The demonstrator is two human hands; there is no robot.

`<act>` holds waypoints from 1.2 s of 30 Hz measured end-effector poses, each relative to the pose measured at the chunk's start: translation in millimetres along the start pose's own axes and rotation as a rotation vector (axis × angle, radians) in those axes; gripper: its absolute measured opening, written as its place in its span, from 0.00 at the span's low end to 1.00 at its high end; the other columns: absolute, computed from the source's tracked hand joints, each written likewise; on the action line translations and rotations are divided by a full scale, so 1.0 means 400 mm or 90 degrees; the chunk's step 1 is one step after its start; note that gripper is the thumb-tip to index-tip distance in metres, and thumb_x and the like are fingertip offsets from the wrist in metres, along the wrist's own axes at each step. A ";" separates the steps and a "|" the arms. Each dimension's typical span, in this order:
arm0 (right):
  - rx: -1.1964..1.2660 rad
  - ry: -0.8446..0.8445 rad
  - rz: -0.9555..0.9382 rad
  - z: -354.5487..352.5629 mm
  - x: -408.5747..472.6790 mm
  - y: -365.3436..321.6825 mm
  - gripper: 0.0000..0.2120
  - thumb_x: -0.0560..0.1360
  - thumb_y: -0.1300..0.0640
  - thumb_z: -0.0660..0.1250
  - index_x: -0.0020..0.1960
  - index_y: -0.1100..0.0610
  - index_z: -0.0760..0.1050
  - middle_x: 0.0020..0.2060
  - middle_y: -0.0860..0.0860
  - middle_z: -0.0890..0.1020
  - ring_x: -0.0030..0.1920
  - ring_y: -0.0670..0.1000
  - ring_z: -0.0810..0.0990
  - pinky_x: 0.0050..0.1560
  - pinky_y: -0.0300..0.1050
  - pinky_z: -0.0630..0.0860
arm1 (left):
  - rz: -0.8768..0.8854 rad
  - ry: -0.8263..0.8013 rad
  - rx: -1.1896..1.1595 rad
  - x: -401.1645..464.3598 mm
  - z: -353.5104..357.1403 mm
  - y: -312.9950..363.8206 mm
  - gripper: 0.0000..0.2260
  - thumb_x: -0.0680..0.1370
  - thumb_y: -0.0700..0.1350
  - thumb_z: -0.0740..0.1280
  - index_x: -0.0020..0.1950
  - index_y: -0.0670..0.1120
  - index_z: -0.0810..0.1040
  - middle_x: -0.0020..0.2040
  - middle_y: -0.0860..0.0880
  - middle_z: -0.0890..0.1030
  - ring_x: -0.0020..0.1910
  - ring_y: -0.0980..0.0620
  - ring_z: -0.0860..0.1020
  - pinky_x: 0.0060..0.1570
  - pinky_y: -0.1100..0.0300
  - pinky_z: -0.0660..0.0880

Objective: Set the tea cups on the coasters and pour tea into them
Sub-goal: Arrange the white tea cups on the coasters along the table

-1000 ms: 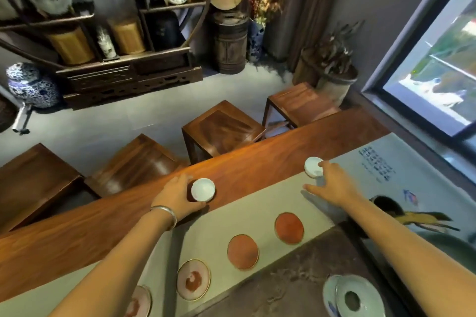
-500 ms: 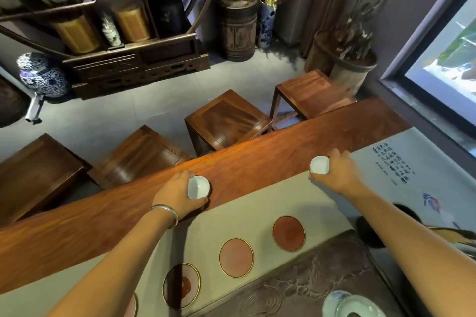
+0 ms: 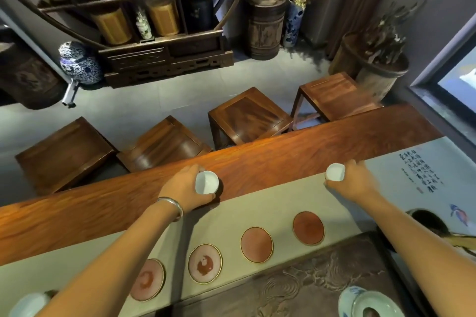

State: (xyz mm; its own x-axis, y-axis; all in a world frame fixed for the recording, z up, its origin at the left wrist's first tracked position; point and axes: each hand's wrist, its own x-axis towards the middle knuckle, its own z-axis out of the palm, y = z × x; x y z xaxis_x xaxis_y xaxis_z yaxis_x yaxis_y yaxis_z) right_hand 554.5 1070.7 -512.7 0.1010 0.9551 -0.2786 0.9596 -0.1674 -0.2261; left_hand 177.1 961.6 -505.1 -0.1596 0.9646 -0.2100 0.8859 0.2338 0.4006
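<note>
Two cups held | left grip (image 3: 185,189): white cup (image 3: 206,182) | right grip (image 3: 356,183): second cup (image 3: 334,172), seemingly airborne | four coasters (image 3: 256,244) bare

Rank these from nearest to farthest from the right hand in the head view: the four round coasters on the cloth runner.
From the right hand:
1. Dark red coaster, rightmost, just below the hand.
2. Plain pink coaster, to its left.
3. Pink coaster with red blotch, further left.
4. Partly hidden coaster, leftmost, beside the left forearm.

lidded bowl (image 3: 371,304) cropped, scroll writing (image 3: 417,175) illegible
</note>
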 end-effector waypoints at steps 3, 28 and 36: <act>0.010 -0.010 -0.073 0.000 -0.066 -0.055 0.31 0.66 0.45 0.75 0.60 0.60 0.69 0.56 0.58 0.72 0.49 0.57 0.75 0.46 0.49 0.73 | -0.016 -0.011 -0.022 -0.064 -0.030 -0.027 0.29 0.61 0.59 0.74 0.58 0.52 0.70 0.56 0.50 0.76 0.52 0.48 0.75 0.49 0.53 0.77; -0.040 -0.103 -0.315 0.146 -0.522 -0.420 0.31 0.70 0.41 0.71 0.65 0.56 0.67 0.60 0.56 0.71 0.56 0.59 0.76 0.48 0.49 0.74 | -0.083 -0.067 -0.050 -0.463 -0.010 -0.255 0.29 0.63 0.59 0.70 0.61 0.52 0.67 0.58 0.49 0.74 0.55 0.47 0.74 0.48 0.56 0.73; -0.044 -0.120 -0.329 0.193 -0.584 -0.454 0.31 0.69 0.41 0.71 0.65 0.55 0.66 0.58 0.54 0.71 0.55 0.57 0.76 0.39 0.45 0.68 | -0.082 -0.074 -0.055 -0.470 0.024 -0.277 0.30 0.66 0.55 0.71 0.64 0.50 0.67 0.61 0.48 0.74 0.59 0.46 0.73 0.52 0.56 0.71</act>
State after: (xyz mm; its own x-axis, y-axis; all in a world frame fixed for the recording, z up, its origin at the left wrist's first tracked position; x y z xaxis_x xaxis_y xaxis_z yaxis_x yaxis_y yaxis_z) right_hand 336.2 859.1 -478.5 -0.4305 0.8474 -0.3108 0.8874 0.3345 -0.3172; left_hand 113.2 753.1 -518.6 -0.2128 0.9066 -0.3644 0.8201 0.3684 0.4378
